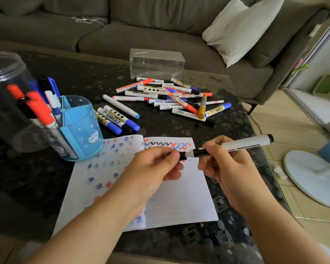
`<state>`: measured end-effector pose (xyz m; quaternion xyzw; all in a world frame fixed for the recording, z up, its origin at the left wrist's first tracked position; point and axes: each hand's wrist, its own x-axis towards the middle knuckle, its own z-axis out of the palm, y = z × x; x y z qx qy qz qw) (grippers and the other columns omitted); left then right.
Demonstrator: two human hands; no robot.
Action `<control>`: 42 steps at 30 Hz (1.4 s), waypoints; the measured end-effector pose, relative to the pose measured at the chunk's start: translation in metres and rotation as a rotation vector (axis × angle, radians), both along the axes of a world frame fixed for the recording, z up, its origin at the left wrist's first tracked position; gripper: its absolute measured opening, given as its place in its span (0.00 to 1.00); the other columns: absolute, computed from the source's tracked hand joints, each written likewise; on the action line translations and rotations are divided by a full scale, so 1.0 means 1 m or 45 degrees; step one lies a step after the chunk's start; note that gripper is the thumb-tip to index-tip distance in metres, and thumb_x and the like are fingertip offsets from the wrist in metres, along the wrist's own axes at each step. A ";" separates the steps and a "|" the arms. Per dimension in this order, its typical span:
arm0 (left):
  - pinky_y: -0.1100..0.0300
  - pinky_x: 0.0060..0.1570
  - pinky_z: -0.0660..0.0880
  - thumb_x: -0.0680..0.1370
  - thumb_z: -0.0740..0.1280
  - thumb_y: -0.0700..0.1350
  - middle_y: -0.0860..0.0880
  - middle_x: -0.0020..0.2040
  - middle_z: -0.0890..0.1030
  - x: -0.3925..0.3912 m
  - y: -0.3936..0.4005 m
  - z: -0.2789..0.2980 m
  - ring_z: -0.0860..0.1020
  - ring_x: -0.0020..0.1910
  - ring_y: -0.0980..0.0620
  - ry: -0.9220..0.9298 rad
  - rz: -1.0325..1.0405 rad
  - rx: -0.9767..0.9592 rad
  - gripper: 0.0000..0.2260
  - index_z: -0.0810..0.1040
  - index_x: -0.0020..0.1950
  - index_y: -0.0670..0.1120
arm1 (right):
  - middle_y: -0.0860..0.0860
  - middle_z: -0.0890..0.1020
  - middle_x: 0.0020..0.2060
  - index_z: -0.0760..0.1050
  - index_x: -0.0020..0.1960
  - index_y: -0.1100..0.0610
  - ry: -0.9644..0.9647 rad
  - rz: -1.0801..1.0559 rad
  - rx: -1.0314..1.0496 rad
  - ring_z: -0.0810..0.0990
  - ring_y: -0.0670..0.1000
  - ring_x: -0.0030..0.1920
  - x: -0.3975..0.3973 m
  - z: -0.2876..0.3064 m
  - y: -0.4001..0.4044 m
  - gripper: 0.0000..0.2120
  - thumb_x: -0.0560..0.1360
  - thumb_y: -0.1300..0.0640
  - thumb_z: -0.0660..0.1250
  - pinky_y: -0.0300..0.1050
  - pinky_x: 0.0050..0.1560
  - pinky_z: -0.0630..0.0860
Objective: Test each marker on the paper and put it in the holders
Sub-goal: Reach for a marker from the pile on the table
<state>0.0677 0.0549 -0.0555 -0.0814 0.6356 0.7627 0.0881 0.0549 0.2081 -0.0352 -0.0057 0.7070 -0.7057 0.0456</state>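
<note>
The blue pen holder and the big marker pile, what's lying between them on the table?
In the head view, between the blue pen holder and the marker pile lie a few capped markers on the dark table.

Above the open notebook (179,197) near the dark table's (179,126) front edge, the right hand (225,168) grips a white marker (242,144) while the left hand (156,166) pinches its black cap (182,156). Loose markers (171,98) are heaped mid-table beside a clear box (156,63); a blue holder (80,128) stands at the left.
</note>
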 end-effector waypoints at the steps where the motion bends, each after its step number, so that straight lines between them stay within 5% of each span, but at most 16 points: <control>1: 0.64 0.38 0.78 0.78 0.63 0.42 0.48 0.35 0.83 0.002 0.000 0.001 0.79 0.33 0.56 0.019 -0.037 -0.055 0.06 0.80 0.49 0.44 | 0.55 0.77 0.26 0.71 0.40 0.59 0.004 0.020 0.022 0.68 0.50 0.28 0.001 0.000 0.000 0.08 0.78 0.59 0.61 0.46 0.35 0.65; 10: 0.64 0.38 0.71 0.79 0.60 0.50 0.58 0.32 0.79 0.007 -0.004 -0.001 0.73 0.31 0.61 0.218 -0.383 -0.662 0.09 0.78 0.45 0.53 | 0.47 0.71 0.23 0.75 0.40 0.56 0.058 0.038 0.208 0.66 0.44 0.25 0.004 0.002 0.005 0.14 0.69 0.44 0.65 0.36 0.29 0.66; 14: 0.59 0.37 0.70 0.79 0.59 0.50 0.57 0.30 0.75 0.011 -0.005 0.001 0.71 0.31 0.59 0.317 -0.297 -0.694 0.11 0.78 0.42 0.51 | 0.47 0.71 0.23 0.74 0.41 0.57 0.006 0.089 0.037 0.66 0.43 0.23 0.006 0.001 -0.001 0.13 0.68 0.47 0.65 0.35 0.26 0.65; 24: 0.68 0.32 0.68 0.77 0.61 0.52 0.55 0.32 0.76 0.011 -0.016 0.012 0.72 0.30 0.61 0.496 -0.191 -0.827 0.09 0.76 0.38 0.54 | 0.52 0.75 0.27 0.75 0.39 0.55 -0.016 0.103 -0.108 0.67 0.45 0.26 0.007 -0.002 -0.015 0.11 0.68 0.46 0.65 0.37 0.28 0.67; 28: 0.72 0.36 0.71 0.77 0.61 0.53 0.63 0.37 0.79 0.010 -0.023 0.009 0.76 0.39 0.65 0.438 -0.264 -0.971 0.06 0.75 0.42 0.58 | 0.50 0.78 0.28 0.76 0.44 0.57 -0.052 0.092 0.005 0.68 0.45 0.26 0.010 -0.004 -0.016 0.14 0.71 0.47 0.65 0.37 0.29 0.67; 34: 0.56 0.47 0.77 0.78 0.61 0.53 0.53 0.43 0.80 0.015 -0.027 0.005 0.78 0.45 0.55 0.401 -0.207 -1.049 0.04 0.73 0.45 0.61 | 0.48 0.78 0.28 0.78 0.47 0.58 -0.039 -0.001 0.044 0.70 0.44 0.27 0.009 0.005 -0.009 0.10 0.76 0.51 0.64 0.41 0.34 0.69; 38: 0.73 0.43 0.70 0.79 0.60 0.53 0.64 0.49 0.73 0.016 -0.027 0.015 0.73 0.49 0.65 0.434 -0.110 -1.205 0.09 0.71 0.58 0.62 | 0.47 0.80 0.28 0.78 0.46 0.55 0.098 -0.022 0.225 0.74 0.42 0.28 0.012 0.011 -0.010 0.10 0.78 0.51 0.61 0.37 0.34 0.72; 42: 0.66 0.55 0.69 0.77 0.63 0.53 0.60 0.55 0.73 0.031 -0.049 0.036 0.72 0.55 0.61 0.534 0.041 -1.441 0.16 0.70 0.64 0.55 | 0.46 0.83 0.36 0.76 0.48 0.48 0.249 -0.020 0.353 0.80 0.42 0.37 0.025 0.021 -0.011 0.05 0.78 0.51 0.61 0.38 0.39 0.76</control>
